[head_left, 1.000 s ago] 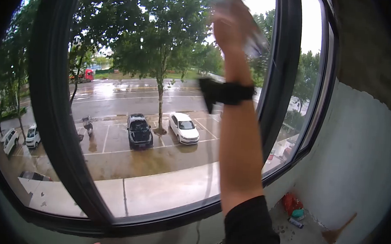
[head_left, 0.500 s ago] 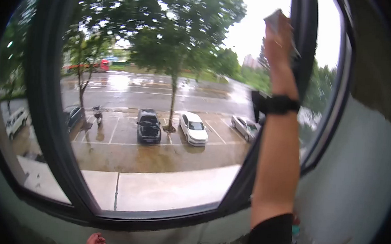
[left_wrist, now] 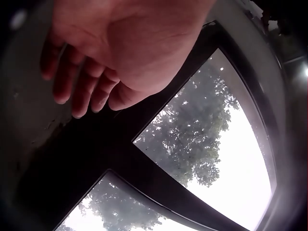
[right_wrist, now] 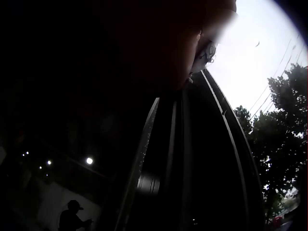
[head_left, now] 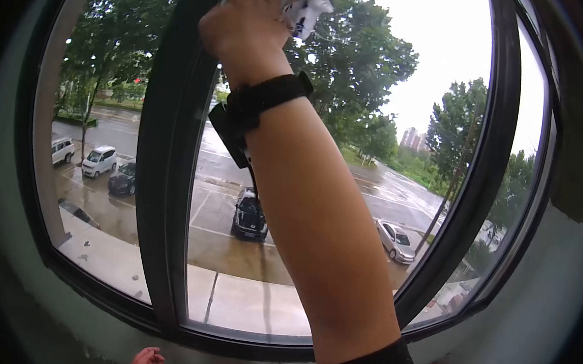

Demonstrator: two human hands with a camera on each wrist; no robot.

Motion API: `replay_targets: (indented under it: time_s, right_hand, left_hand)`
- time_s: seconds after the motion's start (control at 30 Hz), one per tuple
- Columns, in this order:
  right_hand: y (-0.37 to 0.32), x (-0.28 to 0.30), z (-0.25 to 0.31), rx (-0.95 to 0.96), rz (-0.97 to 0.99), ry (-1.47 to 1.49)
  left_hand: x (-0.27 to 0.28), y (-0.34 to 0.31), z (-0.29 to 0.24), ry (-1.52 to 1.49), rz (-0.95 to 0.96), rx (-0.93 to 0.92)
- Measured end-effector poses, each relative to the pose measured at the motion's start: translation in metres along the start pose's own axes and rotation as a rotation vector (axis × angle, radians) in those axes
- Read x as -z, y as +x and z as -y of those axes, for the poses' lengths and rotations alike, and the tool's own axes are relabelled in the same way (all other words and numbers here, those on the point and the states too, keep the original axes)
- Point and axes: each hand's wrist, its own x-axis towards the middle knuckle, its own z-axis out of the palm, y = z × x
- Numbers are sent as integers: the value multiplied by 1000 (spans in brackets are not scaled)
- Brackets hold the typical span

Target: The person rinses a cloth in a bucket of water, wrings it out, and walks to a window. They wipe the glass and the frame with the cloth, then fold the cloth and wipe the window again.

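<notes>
Cloth, head view: you have the crumpled white cloth with blue marks up at the very top of the pane, just right of the dark middle post.
Right hand, head view: your right hand is raised high, its fingers curled round the cloth. A black wrist strap sits just below it.
Left hand, head view: your left hand peeks in at the bottom edge, under the window frame.
Left hand, left wrist view: your fingers hang loose and relaxed with nothing in them, close to the dark crossing of the frame. A tree shows through the glass.
Cloth, right wrist view: a pale scrap of it shows under your hand beside the dark post. The rest is too dark for you to read the grasp from here.
</notes>
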Motion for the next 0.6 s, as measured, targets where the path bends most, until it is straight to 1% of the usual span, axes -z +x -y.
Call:
replay_targets:
  time_s: [0.03,0.07,0.1,0.13,0.17,0.2,0.27,0.33,0.37,0.4,0.47,0.5,0.57,0.6]
  right_hand:
    - [8,-2,-17,-5,-9,-12]
    - [22,2,-42,15,49,-60]
    - [42,10,-87,-1,152,-99]
    - [61,16,-144,-37,202,-83]
    - [79,22,-220,-95,215,-6]
    - [75,57,-237,-311,192,142]
    - [66,116,-367,-2,-150,-284]
    - [23,154,-392,-298,-222,-416]
    - [0,173,-403,-449,-242,-475]
    - [16,173,-403,-675,-167,-506]
    - [54,147,-368,-760,-239,-709]
    - [77,133,-393,-563,-231,-489]
    - [70,125,-276,-158,-232,-135]
    - [78,104,-216,-105,-154,-63]
  left_hand:
    - [-2,1,-2,13,15,17]
    - [-2,0,-3,17,22,13]
    - [2,-4,-6,20,-3,19]
    - [7,-8,-5,14,-29,26]
    - [14,-12,-2,-1,-32,25]
    - [25,-14,-1,-10,-44,15]
    - [33,-18,2,-40,-58,-7]
    - [40,-27,-4,-74,-76,-10]
    - [42,-30,-10,-98,-79,-28]
    - [40,-34,-16,-92,-94,-58]
    - [40,-47,-17,-118,-122,-100]
    - [43,-52,-20,-104,-131,-118]
    - [43,-59,-27,-86,-148,-153]
    - [44,-62,-27,-85,-139,-160]
